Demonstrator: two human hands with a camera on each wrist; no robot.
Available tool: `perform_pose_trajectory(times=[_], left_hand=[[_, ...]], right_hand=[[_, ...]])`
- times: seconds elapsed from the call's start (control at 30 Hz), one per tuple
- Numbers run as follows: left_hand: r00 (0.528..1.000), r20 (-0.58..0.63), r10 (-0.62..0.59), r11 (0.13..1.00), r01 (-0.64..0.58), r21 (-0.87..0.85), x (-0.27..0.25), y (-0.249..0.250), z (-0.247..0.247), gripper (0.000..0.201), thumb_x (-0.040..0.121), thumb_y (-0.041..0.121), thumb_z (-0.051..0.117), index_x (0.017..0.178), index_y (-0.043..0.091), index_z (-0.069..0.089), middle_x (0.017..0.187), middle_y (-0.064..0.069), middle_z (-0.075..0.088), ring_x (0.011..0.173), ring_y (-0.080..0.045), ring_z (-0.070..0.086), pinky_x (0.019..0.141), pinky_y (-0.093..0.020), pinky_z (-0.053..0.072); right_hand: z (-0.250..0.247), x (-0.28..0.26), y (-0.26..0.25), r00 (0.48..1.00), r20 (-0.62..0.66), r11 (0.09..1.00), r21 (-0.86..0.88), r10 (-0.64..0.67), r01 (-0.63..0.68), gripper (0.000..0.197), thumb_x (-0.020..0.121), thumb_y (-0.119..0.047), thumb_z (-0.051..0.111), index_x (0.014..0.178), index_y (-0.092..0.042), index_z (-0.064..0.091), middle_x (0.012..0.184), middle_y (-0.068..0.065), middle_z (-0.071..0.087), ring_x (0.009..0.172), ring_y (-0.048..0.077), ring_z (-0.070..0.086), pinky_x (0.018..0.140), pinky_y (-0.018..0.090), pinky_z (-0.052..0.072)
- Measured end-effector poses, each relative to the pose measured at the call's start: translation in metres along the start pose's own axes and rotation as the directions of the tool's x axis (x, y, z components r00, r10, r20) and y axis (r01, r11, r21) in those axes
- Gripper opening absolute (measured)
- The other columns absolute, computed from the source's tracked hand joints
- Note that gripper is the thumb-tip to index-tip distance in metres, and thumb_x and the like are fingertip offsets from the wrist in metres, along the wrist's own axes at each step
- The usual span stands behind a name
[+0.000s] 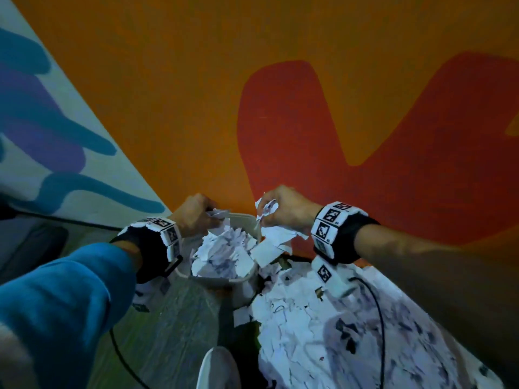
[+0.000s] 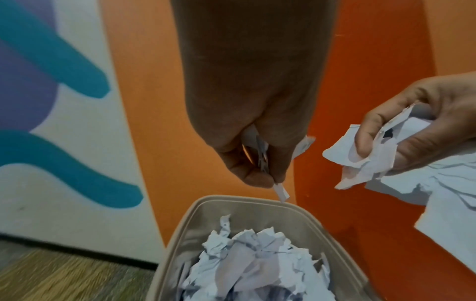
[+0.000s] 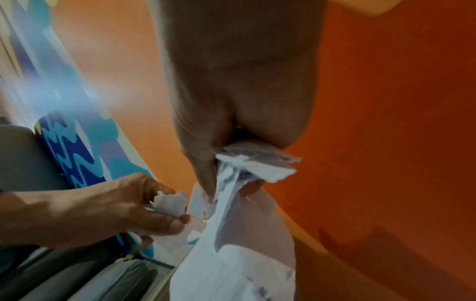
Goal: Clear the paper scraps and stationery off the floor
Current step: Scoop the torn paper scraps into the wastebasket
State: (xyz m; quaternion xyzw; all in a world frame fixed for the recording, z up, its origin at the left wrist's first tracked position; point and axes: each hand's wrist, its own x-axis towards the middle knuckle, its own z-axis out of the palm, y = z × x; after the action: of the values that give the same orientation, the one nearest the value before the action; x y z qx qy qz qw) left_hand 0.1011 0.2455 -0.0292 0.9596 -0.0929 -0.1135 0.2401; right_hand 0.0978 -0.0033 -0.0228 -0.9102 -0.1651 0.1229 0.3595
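In front of me the wall (image 1: 196, 80) is painted orange with a big red shape, and off to my left it turns white with teal and purple strokes; below it the floor (image 1: 174, 318) is a greyish, streaked covering. On the left my blue sleeve (image 1: 56, 290) runs up to a black wrist strap with printed marker tiles. My left hand (image 1: 196, 213) hangs over the far left rim of the bin (image 2: 231, 198), its thumb and fingers pinched together on a few small paper scraps (image 2: 282, 192), one narrow strip poking out below the fingertips. The beige bin stands against the wall between my two arms and is heaped to the top with crumpled white paper (image 1: 224, 251). Just right of it my right hand (image 1: 283, 207) is curled tight round a bigger wad of torn paper (image 2: 360, 160), pieces of which hang down over the bin's right edge. The two hands are near each other but not touching. Lower right, a thick pile of white scraps (image 1: 323, 332), some with dark print, covers the floor beside the bin, with a black cable (image 1: 379, 318) trailing across it.
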Motion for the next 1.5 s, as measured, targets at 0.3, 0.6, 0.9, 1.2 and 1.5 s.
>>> perform_pose_trajectory(times=[0.3,0.6,0.9,1.2,1.5], left_hand=[[0.993,0.014,-0.121,0.961,0.121,-0.250,-0.013,-0.070,0.017,0.010,0.085,0.007,0.074,0.093,0.012,0.074,0.091,-0.013,0.076,0.069,-0.013,0.065,0.055,-0.016,0.052],[0.995,0.071,-0.076,0.996,0.080,-0.045,-0.001,-0.085,0.023,0.033,0.090,0.016,0.067,0.123,0.011,0.067,0.118,-0.006,0.069,0.102,-0.022,0.065,0.087,-0.030,0.051],[0.967,0.252,0.037,0.991,-0.068,0.113,0.011,-0.067,0.055,0.042,0.090,0.032,0.066,0.130,0.019,0.063,0.137,-0.007,0.060,0.115,-0.024,0.061,0.095,-0.031,0.046],[0.963,0.195,0.188,0.976,-0.205,0.069,0.013,0.023,0.023,0.041,0.093,0.032,0.066,0.132,0.019,0.062,0.123,-0.003,0.068,0.107,-0.020,0.065,0.086,-0.028,0.050],[0.839,0.451,0.304,0.920,-0.381,0.090,0.013,0.133,0.088,0.021,0.088,0.020,0.065,0.105,0.012,0.074,0.098,-0.004,0.076,0.090,-0.021,0.070,0.079,-0.032,0.056]], right_hand=[[0.096,0.069,-0.040,0.999,0.024,0.996,0.073,0.048,-0.050,0.014,0.077,-0.012,0.079,0.090,-0.011,0.073,0.088,0.004,0.069,0.062,0.013,0.060,0.047,0.017,0.042],[0.115,0.077,-0.017,0.967,0.227,0.981,0.123,0.120,-0.150,0.060,0.091,-0.035,0.068,0.144,-0.015,0.048,0.146,0.001,0.048,0.129,0.021,0.050,0.091,0.020,0.038],[0.070,0.071,0.001,0.955,0.212,0.978,-0.020,0.207,-0.208,0.034,0.091,-0.024,0.069,0.124,-0.016,0.065,0.108,0.006,0.068,0.089,0.023,0.069,0.084,0.037,0.059],[0.002,0.010,-0.003,0.984,0.127,0.992,-0.016,0.125,-0.124,0.007,0.089,-0.002,0.069,0.095,0.000,0.071,0.073,0.018,0.073,0.064,0.026,0.071,0.070,0.041,0.062],[-0.048,-0.108,0.065,0.946,0.223,0.960,-0.208,0.236,-0.190,0.029,0.091,-0.025,0.070,0.070,-0.005,0.068,0.062,0.012,0.070,0.057,0.027,0.069,0.054,0.031,0.057]])
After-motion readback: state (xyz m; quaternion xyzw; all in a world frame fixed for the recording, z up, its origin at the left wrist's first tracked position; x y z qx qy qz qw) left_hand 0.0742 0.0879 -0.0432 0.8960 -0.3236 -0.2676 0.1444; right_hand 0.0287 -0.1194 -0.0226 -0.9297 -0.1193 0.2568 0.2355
